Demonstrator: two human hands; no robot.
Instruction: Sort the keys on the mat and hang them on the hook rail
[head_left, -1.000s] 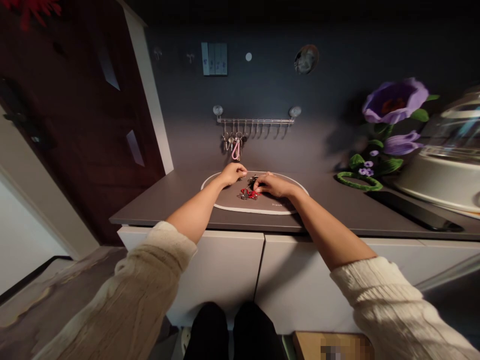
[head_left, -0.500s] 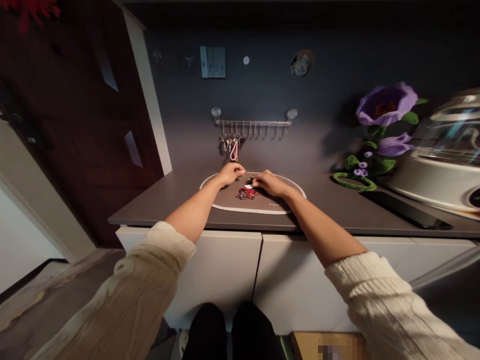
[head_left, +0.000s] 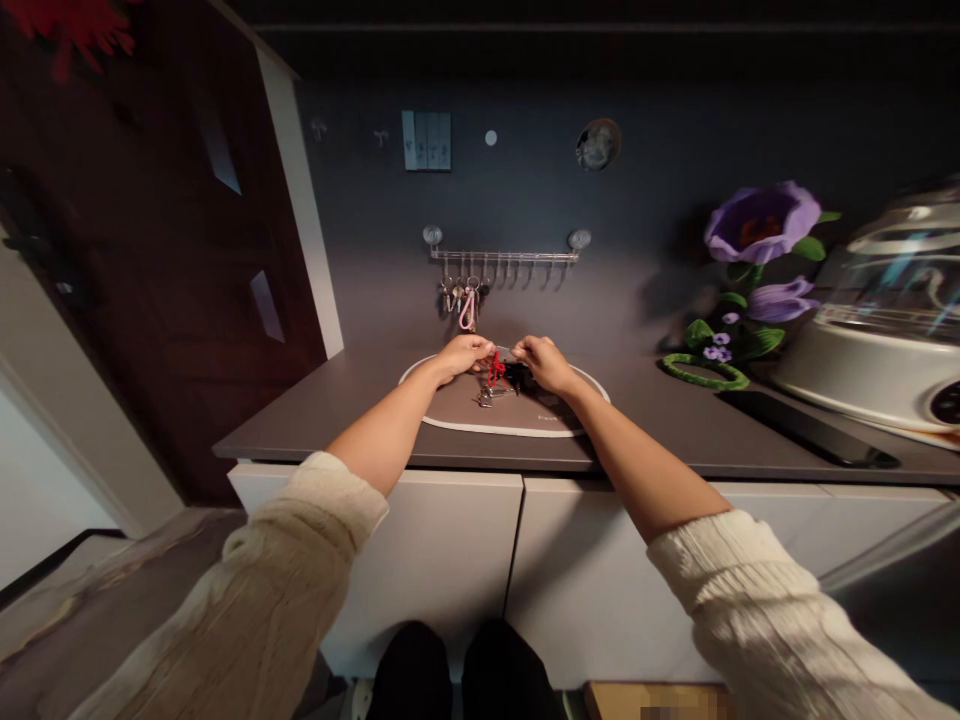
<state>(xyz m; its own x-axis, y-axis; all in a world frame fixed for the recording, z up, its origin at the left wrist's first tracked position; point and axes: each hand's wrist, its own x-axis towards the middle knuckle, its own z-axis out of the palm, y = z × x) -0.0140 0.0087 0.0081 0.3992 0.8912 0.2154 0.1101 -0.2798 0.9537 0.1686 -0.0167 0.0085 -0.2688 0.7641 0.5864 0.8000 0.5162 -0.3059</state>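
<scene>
A bunch of keys (head_left: 487, 397) with a red cord (head_left: 496, 370) and a dark piece hangs between my hands, just above or touching the mat; I cannot tell which. My left hand (head_left: 463, 356) pinches the upper left of the bunch, near a thin line that looks like its ring. From the other side, my right hand (head_left: 546, 364) is closed with its fingertips on the upper right of the same bunch. Beneath lies an oval brown mat (head_left: 450, 408) with a pale rim.
On the wall behind, a clear hook rail (head_left: 517, 257) carries several keys and a pink loop (head_left: 468, 310). Purple flowers (head_left: 763, 225), a black phone-like slab (head_left: 810, 428) and a white appliance (head_left: 862, 350) stand to the right on the counter (head_left: 300, 420).
The bunch has been raised from the mat, with the red cord now hanging upright. My left hand has moved right onto it, and the hands are closer together. The view has tipped up slightly.
</scene>
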